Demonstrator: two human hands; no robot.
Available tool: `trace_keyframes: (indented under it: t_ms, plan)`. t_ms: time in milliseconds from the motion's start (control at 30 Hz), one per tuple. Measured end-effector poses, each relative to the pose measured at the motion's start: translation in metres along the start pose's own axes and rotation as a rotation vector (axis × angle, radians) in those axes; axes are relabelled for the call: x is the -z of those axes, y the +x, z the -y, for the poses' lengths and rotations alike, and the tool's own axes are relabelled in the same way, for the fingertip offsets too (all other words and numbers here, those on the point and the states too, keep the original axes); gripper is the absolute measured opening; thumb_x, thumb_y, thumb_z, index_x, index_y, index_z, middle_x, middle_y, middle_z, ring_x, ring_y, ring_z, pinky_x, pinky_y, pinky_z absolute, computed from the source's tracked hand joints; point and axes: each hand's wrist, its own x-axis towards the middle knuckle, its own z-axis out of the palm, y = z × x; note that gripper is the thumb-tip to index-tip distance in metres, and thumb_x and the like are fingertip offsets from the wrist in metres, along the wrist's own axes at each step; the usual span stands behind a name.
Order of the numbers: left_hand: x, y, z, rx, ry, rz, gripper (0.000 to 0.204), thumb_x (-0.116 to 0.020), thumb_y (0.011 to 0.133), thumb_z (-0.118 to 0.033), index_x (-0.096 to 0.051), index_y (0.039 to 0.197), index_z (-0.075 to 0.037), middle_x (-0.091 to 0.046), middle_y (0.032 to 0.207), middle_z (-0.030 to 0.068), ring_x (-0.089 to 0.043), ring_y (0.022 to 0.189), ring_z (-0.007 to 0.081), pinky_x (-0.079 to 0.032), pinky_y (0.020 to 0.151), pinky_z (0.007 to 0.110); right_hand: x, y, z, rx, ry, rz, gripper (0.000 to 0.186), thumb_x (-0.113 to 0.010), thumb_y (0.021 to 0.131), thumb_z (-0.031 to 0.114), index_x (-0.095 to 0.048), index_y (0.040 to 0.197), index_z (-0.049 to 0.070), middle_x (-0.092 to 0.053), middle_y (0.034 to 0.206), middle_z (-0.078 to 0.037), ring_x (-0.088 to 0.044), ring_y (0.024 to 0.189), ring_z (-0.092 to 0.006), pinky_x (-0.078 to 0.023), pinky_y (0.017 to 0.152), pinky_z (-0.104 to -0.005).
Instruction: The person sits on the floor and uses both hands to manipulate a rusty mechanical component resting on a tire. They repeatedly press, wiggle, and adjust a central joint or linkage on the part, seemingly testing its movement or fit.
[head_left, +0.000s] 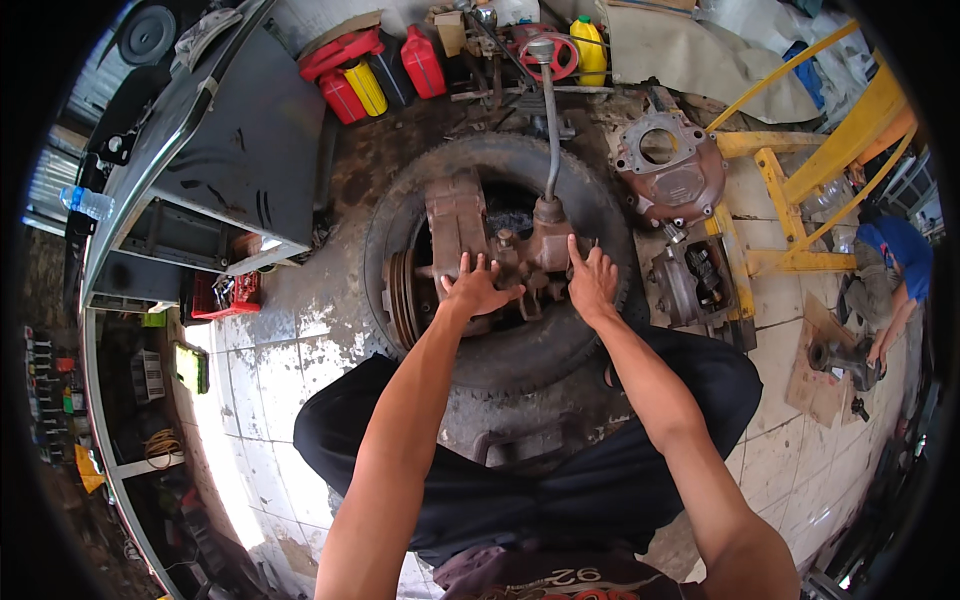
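A rusty gearbox [450, 215] sits inside a large black tyre [500, 370] between my bent legs, with a long gear lever [551, 120] standing up from its housing. My left hand [473, 292] rests on the middle of the gearbox, fingers spread, near the ringed round drum [398, 300] at its left end. My right hand [592, 285] is at the right side of the housing below the lever base [548, 209], index finger stretched out onto the casting and the other fingers partly bent, apart.
A bell housing [673, 180] and another casing [687, 280] lie right, beside a yellow frame [785, 260]. A person in blue [893, 245] handles a metal part [850, 360]. Jerrycans [423, 60] line the back; a steel cabinet [230, 120] and red crate [225, 295] are left.
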Motion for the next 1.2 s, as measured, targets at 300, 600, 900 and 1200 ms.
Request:
trace_keyframes:
  t_ms: [300, 600, 900, 1200]
  plan:
    - [-0.001, -0.001, -0.004, -0.013, 0.01, 0.016, 0.097, -0.049, 0.08, -0.075, -0.031, 0.152, -0.013, -0.015, 0.161, 0.0124, -0.001, 0.15, 0.0338, -0.011, 0.112, 0.068, -0.014, -0.004, 0.002, 0.075, -0.017, -0.068, 0.059, -0.056, 0.087, 0.011, -0.046, 0.144, 0.023, -0.052, 0.098, -0.01, -0.052, 0.091, -0.0279, -0.04, 0.079, -0.0407]
    - [0.0, 0.001, -0.004, -0.014, 0.014, 0.015, 0.097, -0.049, 0.08, -0.075, -0.032, 0.151, -0.012, -0.015, 0.161, 0.0126, -0.002, 0.149, 0.0342, -0.011, 0.112, 0.068, -0.017, -0.008, 0.006, 0.109, -0.015, -0.032, 0.062, -0.058, 0.085, 0.01, -0.045, 0.144, 0.022, -0.052, 0.099, -0.01, -0.052, 0.092, -0.0282, -0.039, 0.078, -0.0408]
    - [-0.001, 0.001, 0.002, -0.003, 0.002, 0.022, 0.097, -0.049, 0.08, -0.076, -0.034, 0.151, -0.012, -0.015, 0.161, 0.0131, -0.002, 0.149, 0.035, -0.012, 0.111, 0.068, -0.012, -0.005, 0.007, 0.102, -0.011, -0.041, 0.062, -0.06, 0.085, 0.01, -0.045, 0.144, 0.021, -0.052, 0.098, -0.011, -0.052, 0.092, -0.0282, -0.039, 0.079, -0.04]
    - [-0.003, 0.004, 0.002, -0.007, 0.002, 0.002, 0.098, -0.049, 0.079, -0.077, -0.033, 0.151, -0.012, -0.016, 0.161, 0.0143, -0.003, 0.149, 0.0354, -0.012, 0.111, 0.069, -0.015, 0.0, 0.002, 0.054, -0.029, -0.061, 0.061, -0.058, 0.087, 0.012, -0.044, 0.146, 0.024, -0.052, 0.098, -0.01, -0.052, 0.091, -0.0274, -0.04, 0.079, -0.0398]
